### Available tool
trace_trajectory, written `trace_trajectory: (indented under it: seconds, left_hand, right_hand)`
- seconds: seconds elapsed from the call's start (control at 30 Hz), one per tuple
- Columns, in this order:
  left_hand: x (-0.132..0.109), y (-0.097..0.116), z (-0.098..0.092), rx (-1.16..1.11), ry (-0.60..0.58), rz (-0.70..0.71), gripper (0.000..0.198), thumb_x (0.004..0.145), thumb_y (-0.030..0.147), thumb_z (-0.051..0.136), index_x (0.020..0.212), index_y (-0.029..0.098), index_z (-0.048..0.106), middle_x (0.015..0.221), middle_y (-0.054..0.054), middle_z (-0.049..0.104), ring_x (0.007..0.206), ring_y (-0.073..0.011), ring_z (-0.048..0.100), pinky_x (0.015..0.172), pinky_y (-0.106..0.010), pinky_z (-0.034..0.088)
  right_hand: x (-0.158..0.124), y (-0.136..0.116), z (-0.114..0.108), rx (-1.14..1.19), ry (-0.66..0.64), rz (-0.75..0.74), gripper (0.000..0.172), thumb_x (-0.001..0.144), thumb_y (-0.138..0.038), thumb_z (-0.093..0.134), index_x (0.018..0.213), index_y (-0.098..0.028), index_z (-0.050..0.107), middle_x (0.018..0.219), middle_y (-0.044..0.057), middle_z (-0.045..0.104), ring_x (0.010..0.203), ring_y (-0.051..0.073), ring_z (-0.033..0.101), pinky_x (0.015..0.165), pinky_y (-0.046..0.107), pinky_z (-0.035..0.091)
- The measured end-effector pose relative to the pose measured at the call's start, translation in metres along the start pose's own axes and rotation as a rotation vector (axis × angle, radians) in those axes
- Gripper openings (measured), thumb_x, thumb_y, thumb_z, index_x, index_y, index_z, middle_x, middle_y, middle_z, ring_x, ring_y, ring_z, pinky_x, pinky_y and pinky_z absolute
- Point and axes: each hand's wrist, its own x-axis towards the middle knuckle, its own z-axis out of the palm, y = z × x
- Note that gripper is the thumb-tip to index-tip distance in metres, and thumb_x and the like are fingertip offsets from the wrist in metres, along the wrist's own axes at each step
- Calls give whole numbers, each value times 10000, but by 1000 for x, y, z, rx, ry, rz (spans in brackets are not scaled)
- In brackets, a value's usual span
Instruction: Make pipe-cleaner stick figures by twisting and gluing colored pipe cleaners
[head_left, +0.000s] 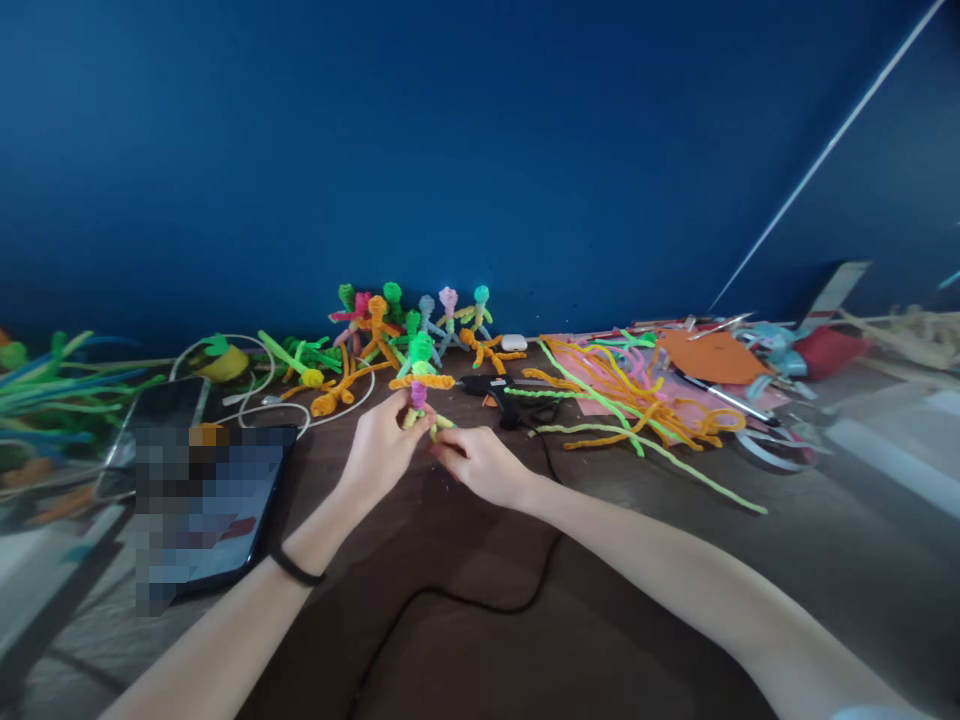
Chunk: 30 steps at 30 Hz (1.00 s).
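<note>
Between my two hands stands a pipe cleaner figure (420,352) with a green head, orange arms, a purple middle and pale yellow legs. My left hand (386,440) pinches it at the lower body from the left. The fingers of my right hand (480,462) are closed on one of its pale yellow legs. Just behind, several finished-looking pipe cleaner figures (377,318) in green, orange, pink and blue lean against the wall. A black glue gun (491,388) lies to the right of the held figure.
Loose pipe cleaners (652,410) and an orange sheet (712,357) are heaped at the right. A tablet (259,510) and a phone (169,410) lie at the left, near a white cable (270,408). A black cord (480,603) crosses the dark table. The blue wall (480,150) closes off the back.
</note>
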Motion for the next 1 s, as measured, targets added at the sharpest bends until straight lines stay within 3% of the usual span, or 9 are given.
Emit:
trace_trajectory:
  seconds: [0.17, 0.4, 0.6, 0.73, 0.87, 1.0]
  left_hand:
    - [2, -3, -3, 64, -91, 30, 197, 725, 312, 484, 770, 168, 610, 732, -10, 642, 693, -175, 563, 615, -252, 382]
    - [6, -6, -7, -8, -232, 103, 239, 692, 315, 534, 821, 142, 636, 753, -11, 649, 693, -170, 550, 648, -252, 402]
    - [7, -6, -6, -206, -306, -5, 293, 632, 375, 632, 806, 138, 647, 732, -10, 653, 706, -183, 577, 648, -264, 442]
    - [6, 0, -8, -445, -291, -130, 338, 703, 465, 556, 789, 145, 625, 729, -28, 663, 690, -172, 613, 637, -259, 475]
    - [6, 6, -13, -479, -294, -194, 243, 696, 380, 591, 759, 150, 634, 668, -28, 662, 637, -154, 618, 562, -228, 474]
    - [6, 4, -15, -553, -324, -172, 173, 638, 276, 656, 759, 156, 630, 657, -16, 662, 625, -141, 622, 533, -209, 479]
  right_hand:
    - [3, 4, -8, -134, 47, -67, 230, 844, -207, 420, 669, -144, 554, 598, 2, 530, 551, 84, 449, 561, 198, 299]
    - [6, 11, -19, -239, 118, -50, 215, 839, -246, 437, 662, -159, 524, 578, -18, 489, 545, 80, 430, 554, 202, 275]
    - [9, 12, -22, 26, 112, -39, 207, 822, -279, 459, 662, -152, 486, 621, -21, 479, 584, 83, 434, 559, 202, 294]
    - [11, 13, -23, 209, 83, -31, 248, 825, -301, 456, 628, -150, 452, 583, -36, 402, 560, 72, 374, 541, 202, 286]
    - [12, 15, -21, 351, 71, -2, 247, 819, -331, 473, 651, -149, 470, 573, -41, 395, 530, 63, 353, 515, 200, 282]
    - [13, 21, -17, 467, 11, 46, 290, 813, -392, 476, 647, -155, 454, 528, -54, 360, 464, 49, 328, 446, 192, 252]
